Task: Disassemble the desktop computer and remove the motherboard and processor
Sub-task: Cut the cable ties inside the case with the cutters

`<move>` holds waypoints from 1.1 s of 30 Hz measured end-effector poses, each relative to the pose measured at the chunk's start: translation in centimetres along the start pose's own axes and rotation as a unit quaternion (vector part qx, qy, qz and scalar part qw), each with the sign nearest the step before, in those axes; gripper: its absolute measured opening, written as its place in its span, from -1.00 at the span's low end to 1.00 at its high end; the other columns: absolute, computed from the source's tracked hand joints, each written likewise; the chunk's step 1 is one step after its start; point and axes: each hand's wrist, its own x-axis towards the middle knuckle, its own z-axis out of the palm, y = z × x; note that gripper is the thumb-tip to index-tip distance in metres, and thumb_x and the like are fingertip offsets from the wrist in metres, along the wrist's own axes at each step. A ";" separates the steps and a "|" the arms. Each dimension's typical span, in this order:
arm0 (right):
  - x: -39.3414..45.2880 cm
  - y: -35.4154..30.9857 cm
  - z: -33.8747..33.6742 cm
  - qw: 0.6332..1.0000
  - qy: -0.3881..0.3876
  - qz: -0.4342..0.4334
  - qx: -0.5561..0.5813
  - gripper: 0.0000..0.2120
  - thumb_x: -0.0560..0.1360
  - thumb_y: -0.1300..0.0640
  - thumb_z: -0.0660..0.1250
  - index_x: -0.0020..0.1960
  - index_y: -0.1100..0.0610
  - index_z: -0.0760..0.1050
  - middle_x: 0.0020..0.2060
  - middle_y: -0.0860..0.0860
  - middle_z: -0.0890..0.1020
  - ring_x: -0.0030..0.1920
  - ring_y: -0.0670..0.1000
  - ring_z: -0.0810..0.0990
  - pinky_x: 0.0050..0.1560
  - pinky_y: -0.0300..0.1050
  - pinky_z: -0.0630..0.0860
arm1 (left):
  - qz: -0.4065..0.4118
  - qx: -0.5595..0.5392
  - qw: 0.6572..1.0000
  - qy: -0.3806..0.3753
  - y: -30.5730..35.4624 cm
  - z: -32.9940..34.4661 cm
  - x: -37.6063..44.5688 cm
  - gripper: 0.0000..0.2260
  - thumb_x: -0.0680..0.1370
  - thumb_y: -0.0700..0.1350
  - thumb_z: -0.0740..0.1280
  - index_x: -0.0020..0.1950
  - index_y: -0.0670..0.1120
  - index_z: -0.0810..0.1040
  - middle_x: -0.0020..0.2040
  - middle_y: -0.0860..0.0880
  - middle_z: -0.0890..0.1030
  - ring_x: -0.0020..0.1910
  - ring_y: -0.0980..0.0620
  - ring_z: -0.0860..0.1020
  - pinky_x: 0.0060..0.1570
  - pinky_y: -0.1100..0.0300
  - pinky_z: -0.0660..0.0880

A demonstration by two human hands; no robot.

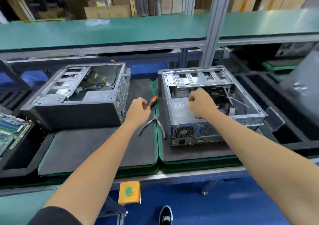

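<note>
Hands reach forward over a desk (103,157) covered with dark mats edged in green. Left hand (138,110) hovers between the two computer cases, its fingers (144,104) curled and closing on the lower end of an orange-and-black screwdriver (152,102) that lies tilted on the mat; whether they fully grip it or only touch it is unclear through the blur. Just below that hand, a pair of pliers (152,124) lies on the seam between the mats, handles spread toward the person.

Right hand (201,104) is inside the open desktop computer (207,107), which lies on its side on the right mat with the side panel off. Its fingers are curled, knuckles up, over the silver power supply (180,111) at the near left corner of the case; I cannot tell whether they hold anything. Cables and a drive cage show deeper inside, and the motherboard is hidden under the hand and wiring.

On the left mat sits a second case (77,93), already gutted, with a few loose wires inside. At the far left edge a green circuit board (12,131) rests in a dark tray. A yellow box with a green button (129,193) hangs under the front of the desk, above a blue floor (189,207).
</note>
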 end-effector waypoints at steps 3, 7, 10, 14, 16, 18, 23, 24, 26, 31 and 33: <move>3.9 3.2 -1.1 0.999 -0.014 0.049 0.007 -0.84 0.49 0.28 0.24 0.07 0.24 0.42 -0.09 0.19 0.53 -0.17 0.15 0.47 -0.19 -0.02 0.39 | 0.023 -0.015 1.000 -0.013 1.7 2.0 4.7 -0.81 0.54 -0.16 0.30 0.14 -0.14 0.46 0.09 -0.08 0.42 -0.07 0.01 0.44 -0.04 0.23 0.31; 7.8 6.0 -2.1 0.998 -0.002 0.052 -0.041 -0.80 0.46 0.25 0.27 0.08 0.16 0.42 0.05 0.14 0.50 -0.04 0.15 0.47 -0.09 -0.06 0.40 | 0.061 -0.029 0.998 -0.020 5.1 5.0 9.0 -0.78 0.58 -0.10 0.27 0.20 -0.11 0.41 0.18 -0.06 0.38 -0.05 0.05 0.42 -0.03 0.18 0.33; 10.0 8.0 -2.4 0.996 -0.007 0.051 -0.075 -0.71 0.46 0.22 0.28 0.18 0.15 0.44 0.19 0.13 0.42 0.11 0.17 0.45 0.06 -0.01 0.45 | 0.101 0.004 0.994 -0.031 7.0 6.8 11.0 -0.73 0.58 -0.11 0.26 0.26 -0.14 0.40 0.24 -0.10 0.37 0.13 -0.02 0.40 0.07 0.13 0.36; 12.5 10.5 -2.7 0.993 -0.008 0.032 -0.117 -0.62 0.45 0.20 0.31 0.27 0.15 0.42 0.23 0.13 0.40 0.22 0.17 0.39 0.09 -0.02 0.39 | 0.102 0.088 0.991 -0.009 8.4 8.8 13.4 -0.73 0.58 -0.11 0.23 0.27 -0.11 0.42 0.27 -0.09 0.42 0.23 -0.09 0.39 0.19 0.00 0.29; 13.4 11.7 -2.8 0.990 -0.018 0.020 -0.137 -0.57 0.45 0.17 0.31 0.31 0.14 0.39 0.24 0.13 0.39 0.24 0.18 0.36 0.12 0.02 0.41 | 0.105 0.116 0.988 0.001 9.2 9.8 14.4 -0.73 0.57 -0.11 0.24 0.27 -0.10 0.43 0.26 -0.07 0.44 0.24 -0.07 0.40 0.21 0.01 0.27; 14.2 12.9 -3.1 0.986 -0.029 0.001 -0.161 -0.54 0.44 0.14 0.31 0.32 0.14 0.37 0.24 0.13 0.39 0.24 0.19 0.36 0.14 0.06 0.42 | 0.133 0.126 0.983 -0.006 10.1 11.0 15.2 -0.72 0.57 -0.12 0.25 0.26 -0.13 0.44 0.25 -0.08 0.46 0.22 -0.06 0.41 0.22 0.05 0.28; 16.0 15.1 -4.3 0.968 -0.095 -0.088 -0.215 -0.56 0.41 0.04 0.30 0.26 0.13 0.37 0.21 0.13 0.41 0.23 0.19 0.36 0.20 0.11 0.33 | 0.172 0.105 0.978 -0.058 12.7 14.4 16.3 -0.76 0.59 -0.12 0.22 0.23 -0.18 0.45 0.18 -0.12 0.47 0.14 -0.07 0.43 0.14 0.11 0.37; 16.4 15.6 -4.6 0.963 -0.114 -0.116 -0.213 -0.55 0.41 0.02 0.30 0.25 0.13 0.38 0.20 0.12 0.41 0.24 0.17 0.36 0.21 0.12 0.33 | 0.175 0.117 0.976 -0.058 13.1 15.0 16.5 -0.77 0.60 -0.10 0.20 0.21 -0.18 0.46 0.17 -0.12 0.48 0.13 -0.07 0.44 0.14 0.08 0.39; 17.3 16.5 -5.2 0.960 -0.141 -0.154 -0.186 -0.58 0.44 -0.03 0.31 0.23 0.15 0.41 0.15 0.11 0.43 0.21 0.15 0.37 0.20 0.14 0.36 | 0.182 0.144 0.971 -0.057 13.2 15.9 16.9 -0.78 0.62 -0.08 0.16 0.18 -0.15 0.46 0.13 -0.10 0.48 0.09 -0.06 0.43 0.14 0.02 0.40; 19.1 18.1 -5.3 0.974 -0.126 -0.169 -0.089 -0.75 0.55 -0.04 0.23 0.04 0.14 0.49 -0.06 0.05 0.45 0.02 0.11 0.42 -0.01 0.02 0.37 | 0.214 0.194 0.957 -0.024 12.7 17.0 17.3 -0.77 0.62 -0.05 0.08 0.15 -0.09 0.46 0.08 -0.04 0.45 0.01 -0.02 0.41 0.02 0.14 0.28; 19.2 18.4 -4.1 0.973 -0.078 -0.189 -0.106 -0.78 0.57 0.00 0.20 0.02 0.15 0.46 -0.09 0.02 0.40 0.00 0.12 0.41 -0.08 -0.04 0.26 | 0.211 0.202 0.956 -0.030 12.8 17.1 17.3 -0.76 0.62 -0.05 0.07 0.17 -0.08 0.46 0.10 -0.04 0.44 0.02 -0.02 0.40 0.02 0.15 0.23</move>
